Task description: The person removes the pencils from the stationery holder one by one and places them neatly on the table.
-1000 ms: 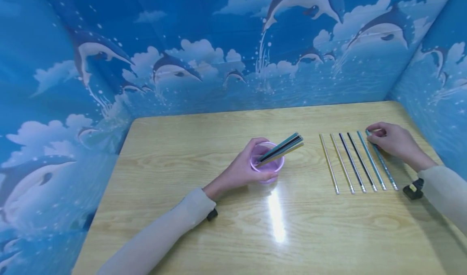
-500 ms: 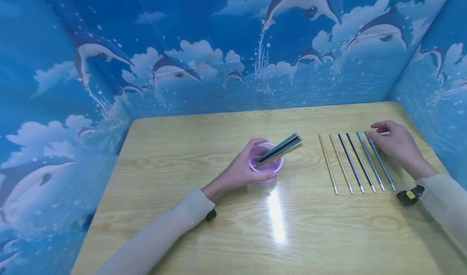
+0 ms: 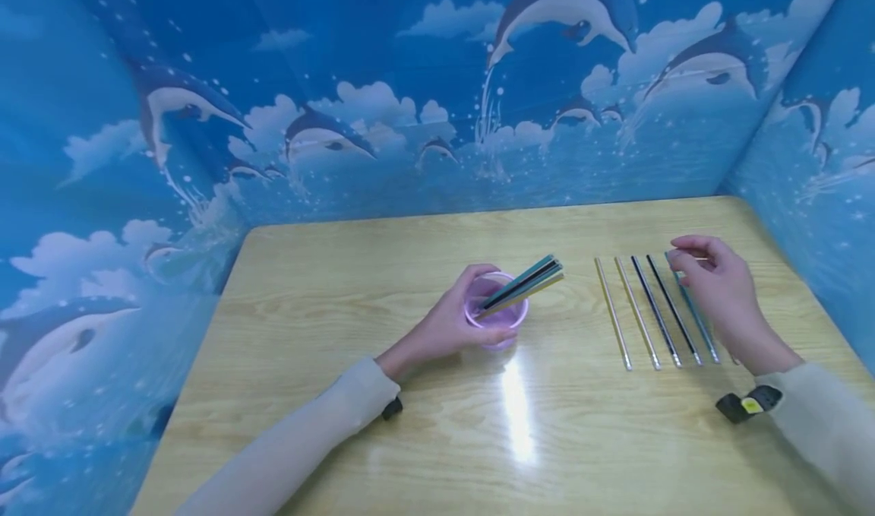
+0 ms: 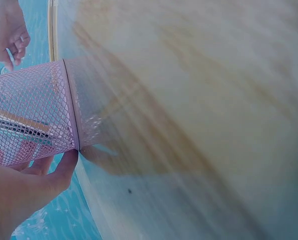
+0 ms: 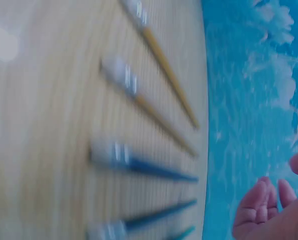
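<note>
My left hand (image 3: 454, 320) grips a pink mesh pen cup (image 4: 31, 95), fingers and thumb round its side. Several pencils (image 3: 532, 279) lean to the right inside the cup. My right hand (image 3: 728, 295) is over the right end of a row of pencils, its fingers loosely bent and nothing between them; in the right wrist view the thumb and fingers (image 5: 256, 202) stand apart. The row holds plain wooden pencils (image 3: 614, 314), dark ones (image 3: 656, 311) and teal ones (image 3: 699, 317), with white eraser ends toward me. The rightmost pencil is mostly hidden by the right hand.
A wood-grain table (image 3: 328, 295) carries everything. Blue dolphin-print sheets (image 3: 383, 151) enclose its back and sides. Black wrist devices sit at the left cuff (image 3: 393, 408) and right cuff (image 3: 748, 405). A bright light reflection lies on the tabletop in front of the cup.
My right hand has let go of the rightmost pencil, drawn back a little, then shifted left over the teal pencils. My left hand and the cup have kept their place.
</note>
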`<move>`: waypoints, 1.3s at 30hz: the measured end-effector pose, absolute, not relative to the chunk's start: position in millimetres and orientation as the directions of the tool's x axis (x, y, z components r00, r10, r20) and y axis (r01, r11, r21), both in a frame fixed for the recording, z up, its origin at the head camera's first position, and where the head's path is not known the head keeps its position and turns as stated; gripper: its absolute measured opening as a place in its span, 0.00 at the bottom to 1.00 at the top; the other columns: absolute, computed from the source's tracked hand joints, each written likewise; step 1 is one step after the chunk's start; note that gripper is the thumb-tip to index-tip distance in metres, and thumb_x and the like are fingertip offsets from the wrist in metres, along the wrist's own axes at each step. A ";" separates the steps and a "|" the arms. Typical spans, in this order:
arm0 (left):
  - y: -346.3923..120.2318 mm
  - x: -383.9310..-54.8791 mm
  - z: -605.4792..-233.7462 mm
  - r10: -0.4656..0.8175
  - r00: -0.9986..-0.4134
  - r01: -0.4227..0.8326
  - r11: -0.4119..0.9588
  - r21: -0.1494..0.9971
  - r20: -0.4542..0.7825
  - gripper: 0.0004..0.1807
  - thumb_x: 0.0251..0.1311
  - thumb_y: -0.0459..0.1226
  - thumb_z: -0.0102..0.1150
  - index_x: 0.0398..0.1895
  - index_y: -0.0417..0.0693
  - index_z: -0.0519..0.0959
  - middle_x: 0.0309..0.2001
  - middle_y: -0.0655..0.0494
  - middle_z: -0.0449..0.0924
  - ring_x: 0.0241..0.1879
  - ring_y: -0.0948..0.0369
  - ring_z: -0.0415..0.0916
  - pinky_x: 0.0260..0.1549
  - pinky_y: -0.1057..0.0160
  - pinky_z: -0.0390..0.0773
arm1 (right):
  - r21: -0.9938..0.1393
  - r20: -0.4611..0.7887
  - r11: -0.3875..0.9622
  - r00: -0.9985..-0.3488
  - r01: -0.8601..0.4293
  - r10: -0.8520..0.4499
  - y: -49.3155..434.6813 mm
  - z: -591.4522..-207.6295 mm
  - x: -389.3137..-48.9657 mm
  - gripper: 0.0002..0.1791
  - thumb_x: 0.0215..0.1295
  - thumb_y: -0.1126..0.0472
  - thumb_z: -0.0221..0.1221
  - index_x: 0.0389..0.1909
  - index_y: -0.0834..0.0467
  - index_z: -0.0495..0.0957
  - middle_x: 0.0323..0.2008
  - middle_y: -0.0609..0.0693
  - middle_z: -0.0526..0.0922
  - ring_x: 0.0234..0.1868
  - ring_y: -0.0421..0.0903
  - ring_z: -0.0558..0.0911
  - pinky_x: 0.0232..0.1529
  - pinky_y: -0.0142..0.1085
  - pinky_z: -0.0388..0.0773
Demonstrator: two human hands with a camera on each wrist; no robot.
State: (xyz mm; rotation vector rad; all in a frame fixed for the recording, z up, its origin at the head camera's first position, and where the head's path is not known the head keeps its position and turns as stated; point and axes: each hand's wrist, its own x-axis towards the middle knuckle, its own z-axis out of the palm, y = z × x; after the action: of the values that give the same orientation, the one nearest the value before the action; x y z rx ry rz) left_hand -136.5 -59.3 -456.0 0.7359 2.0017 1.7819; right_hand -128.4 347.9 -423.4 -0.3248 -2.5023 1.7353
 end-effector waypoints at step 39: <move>-59.7 -137.3 -455.7 0.603 -0.793 0.166 0.073 0.983 0.089 0.50 0.58 0.32 0.83 0.79 0.60 0.62 0.70 0.55 0.78 0.69 0.55 0.76 0.68 0.50 0.77 | -0.993 0.076 0.094 -0.997 -0.072 0.034 195.9 -406.8 -83.8 0.15 0.76 0.63 0.70 0.54 0.69 0.82 0.40 0.50 0.87 0.36 0.43 0.84 0.36 0.30 0.84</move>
State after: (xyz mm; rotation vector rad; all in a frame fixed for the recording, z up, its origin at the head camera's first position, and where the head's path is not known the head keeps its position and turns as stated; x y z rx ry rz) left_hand -137.3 -59.7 -455.7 0.7657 2.0158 1.7706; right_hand -83.8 195.9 -406.8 0.0396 -2.2633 2.0626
